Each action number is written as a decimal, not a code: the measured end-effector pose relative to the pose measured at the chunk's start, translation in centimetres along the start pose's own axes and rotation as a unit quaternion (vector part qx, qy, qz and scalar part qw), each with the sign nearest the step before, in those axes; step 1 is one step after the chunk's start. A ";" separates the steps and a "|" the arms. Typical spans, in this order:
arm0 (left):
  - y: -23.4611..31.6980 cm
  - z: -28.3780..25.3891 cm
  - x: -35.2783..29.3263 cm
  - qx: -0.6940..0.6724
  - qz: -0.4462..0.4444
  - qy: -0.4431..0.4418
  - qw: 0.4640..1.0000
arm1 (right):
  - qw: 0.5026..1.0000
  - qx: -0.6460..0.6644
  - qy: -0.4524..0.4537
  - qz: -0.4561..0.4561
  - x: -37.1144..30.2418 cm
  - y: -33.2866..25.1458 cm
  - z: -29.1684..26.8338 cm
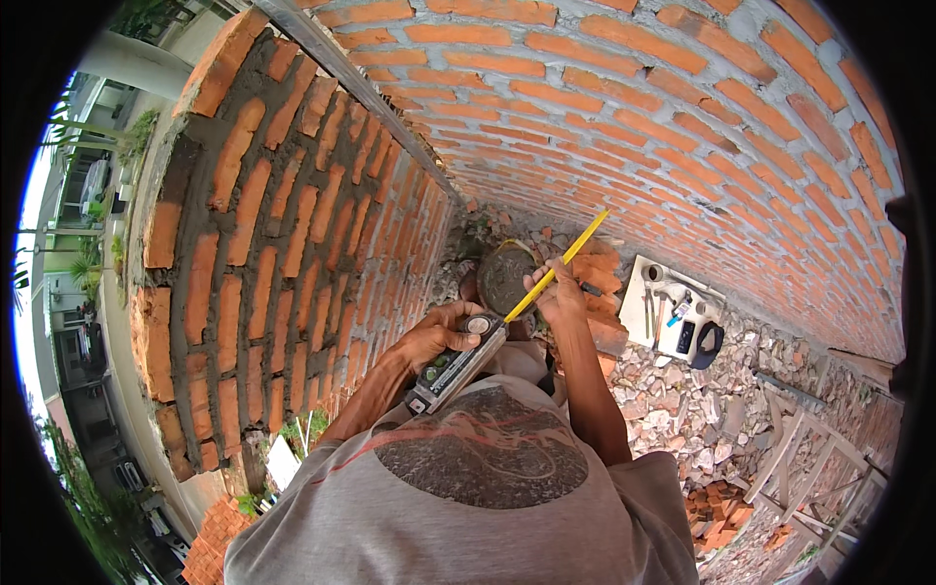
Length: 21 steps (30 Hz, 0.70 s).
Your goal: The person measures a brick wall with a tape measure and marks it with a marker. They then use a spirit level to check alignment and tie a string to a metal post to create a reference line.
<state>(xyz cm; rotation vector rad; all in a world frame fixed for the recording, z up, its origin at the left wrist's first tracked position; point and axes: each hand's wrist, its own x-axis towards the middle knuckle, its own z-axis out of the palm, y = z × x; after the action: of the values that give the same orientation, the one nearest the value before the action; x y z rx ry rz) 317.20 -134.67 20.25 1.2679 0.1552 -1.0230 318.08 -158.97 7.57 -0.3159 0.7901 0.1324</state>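
Observation:
In front of my chest, my left hand (439,336) is closed around a silver and black spirit level (460,366). A round dial-like disc sits at its far end, by my thumb. From that end a yellow measuring tape blade (526,300) runs out, up and to the right, its tip pointing toward the brick wall ahead. My right hand (559,292) pinches the blade partway along. Whether the blade's tip touches the wall, I cannot tell. Beyond my hands, a round bucket of grey mortar (507,276) stands on the ground.
Brick walls rise on the left (255,244) and ahead (624,127), meeting in a corner with a wooden batten (361,93). Stacked bricks (597,278) lie beside the bucket. Right of them, a white board (639,302) carries tools and a phone. A wooden frame (809,468) stands on rubble.

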 end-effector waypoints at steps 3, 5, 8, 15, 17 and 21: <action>-0.6 -0.4 0.5 -0.016 -0.025 -0.005 1.000 | 1.000 0.001 0.011 -0.005 -0.6 -1.2 -2.2; -0.8 -0.5 0.9 -0.015 -0.043 0.002 0.999 | 1.000 -0.008 0.008 -0.015 -1.1 -1.7 -3.5; -0.5 -0.4 1.9 0.018 -0.079 0.013 0.997 | 1.000 0.000 0.009 -0.020 -1.8 -1.7 -5.1; -1.2 2.7 8.7 0.188 -0.127 -0.100 0.969 | 0.969 0.081 0.147 -0.179 -4.0 -2.9 -10.1; -3.4 4.5 12.1 0.244 -0.128 -0.140 0.951 | 0.938 0.081 0.208 -0.264 -5.6 -4.1 -13.1; -10.0 8.9 19.7 0.470 -0.041 -0.234 0.850 | 0.891 0.087 0.309 -0.320 -8.9 -6.5 -21.3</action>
<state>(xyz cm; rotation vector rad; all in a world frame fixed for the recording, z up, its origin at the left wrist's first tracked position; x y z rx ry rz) 317.70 -152.33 4.21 1.8256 -0.7710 -1.5312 299.00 -172.11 1.43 -0.4404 1.2767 -0.6932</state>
